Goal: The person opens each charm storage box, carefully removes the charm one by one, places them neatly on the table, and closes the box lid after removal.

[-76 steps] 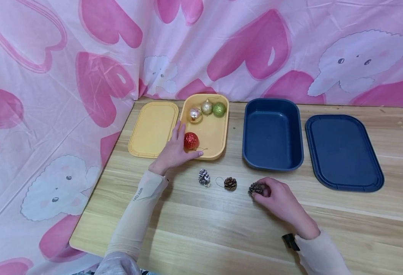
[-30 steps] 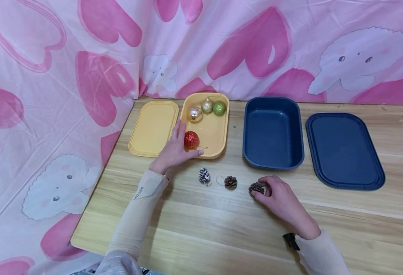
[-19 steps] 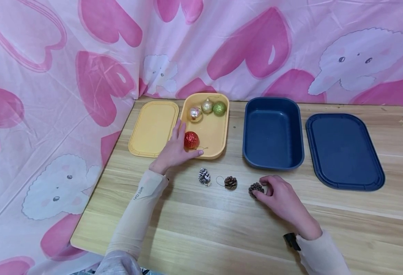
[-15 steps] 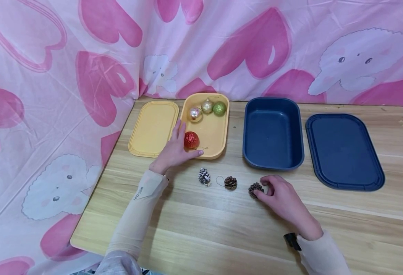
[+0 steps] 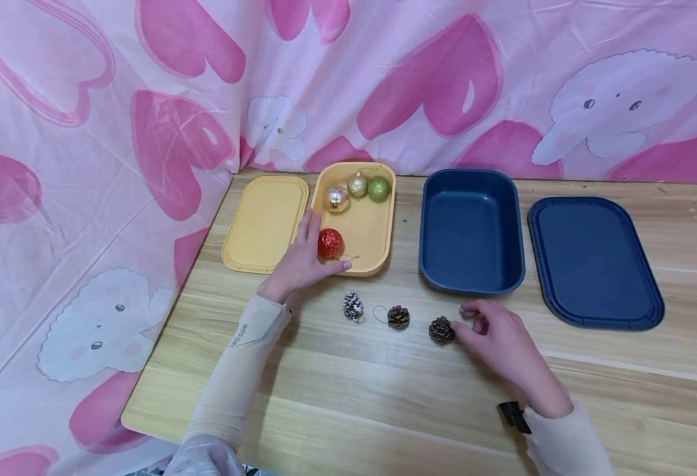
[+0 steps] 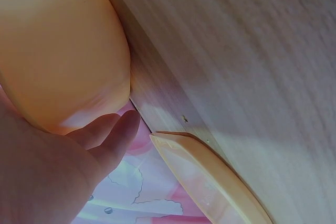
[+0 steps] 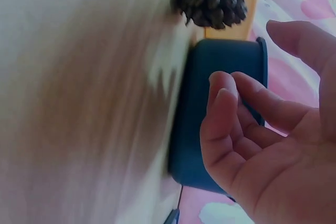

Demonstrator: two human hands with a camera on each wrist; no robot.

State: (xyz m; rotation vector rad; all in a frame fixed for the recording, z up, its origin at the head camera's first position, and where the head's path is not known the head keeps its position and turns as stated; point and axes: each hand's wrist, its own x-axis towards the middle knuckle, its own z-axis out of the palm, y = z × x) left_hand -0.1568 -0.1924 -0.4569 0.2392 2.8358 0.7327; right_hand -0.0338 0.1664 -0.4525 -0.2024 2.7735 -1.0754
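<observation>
Plainly, the rightmost pinecone (image 5: 441,330) lies between the hands (image 5: 303,264) (image 5: 507,340), nearer the right

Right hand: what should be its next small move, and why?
Probably the right hand should draw away from the nearest cone: the hand holds nothing, and that cone already rests on the table, roughly in a row with the middle cone and the frosted cone.

Lower half, right of centre: pine cone (image 5: 441,330), rough, matt, woody scales. Near centre: red bauble (image 5: 331,244), glossy, textured; green bauble (image 5: 379,189), glittery, grainy. Yellow tub (image 5: 367,231), navy tub (image 5: 468,225): smooth plastic, low sheen. Tabletop (image 5: 348,396): wood-grain, satin. Upper frame: pink backdrop (image 5: 324,73), creased cloth.
</observation>
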